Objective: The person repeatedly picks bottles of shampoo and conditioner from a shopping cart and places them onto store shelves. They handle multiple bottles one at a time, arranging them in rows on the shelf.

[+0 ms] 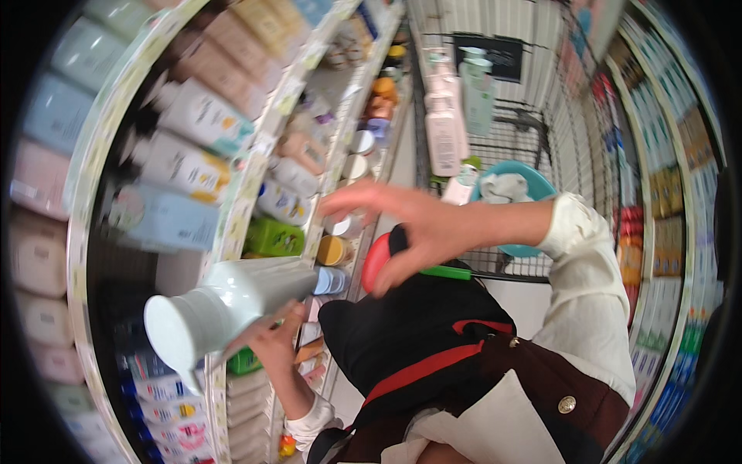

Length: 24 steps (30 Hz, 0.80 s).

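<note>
My left hand [279, 342] grips a pale mint pump bottle [246, 293] from below. The bottle is tilted, its pump head pointing to the lower left, in front of the shelves. Spread wide, the blurred fingers of my right hand [423, 223] hold nothing visible. That hand is stretched across in front of me, between the shelf and the cart. Behind its thumb shows a red, rounded object [375, 261] with a black part, and a green bar [446, 271] sticks out beside it. What these are, I cannot tell.
Shelves [272, 122] of bottles, jars and tubes stand on the left. A wire shopping cart [516, 110] carries pink pump bottles [443, 139], green pump bottles [478, 93] and a teal basin [536, 177] with a white cloth [504, 187]. More stocked shelves [666, 232] line the right.
</note>
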Tool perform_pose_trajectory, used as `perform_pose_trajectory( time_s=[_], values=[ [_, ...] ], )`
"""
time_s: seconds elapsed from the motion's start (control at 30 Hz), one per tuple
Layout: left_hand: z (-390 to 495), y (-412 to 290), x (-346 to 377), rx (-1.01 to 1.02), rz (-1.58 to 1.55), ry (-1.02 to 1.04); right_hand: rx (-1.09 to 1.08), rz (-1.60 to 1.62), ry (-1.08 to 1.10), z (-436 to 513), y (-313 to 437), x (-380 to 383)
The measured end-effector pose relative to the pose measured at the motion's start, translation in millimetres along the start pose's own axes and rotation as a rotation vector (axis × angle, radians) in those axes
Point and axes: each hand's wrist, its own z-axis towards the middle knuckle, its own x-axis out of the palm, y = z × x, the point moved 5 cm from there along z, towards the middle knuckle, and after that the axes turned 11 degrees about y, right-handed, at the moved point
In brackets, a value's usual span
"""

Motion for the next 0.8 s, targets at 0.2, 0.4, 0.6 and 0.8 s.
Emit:
perform_pose_trajectory(
  time_s=[0.2,0.4,0.6,0.8],
  values=[
    [34.6,-34.8,115.8,0.256,-0.061,0.403,0.125,-0.082,-0.188,-7.9,28.5,-22.9],
    [70.0,-46.9,69.9,0.344,-0.162,0.162,0.137,0.152,-0.732,-73.1,-16.5,-137.4],
    [78.5,38.7,-51.1,0.073,-0.124,-0.255,0.563,0.151,-1.128,-213.1,-134.9,-232.3],
    [119.8,106.8,-150.0,0.07,0.214,-0.684,0.521,0.047,-1.162,-303.7,-262.2,-237.7]
  ],
)
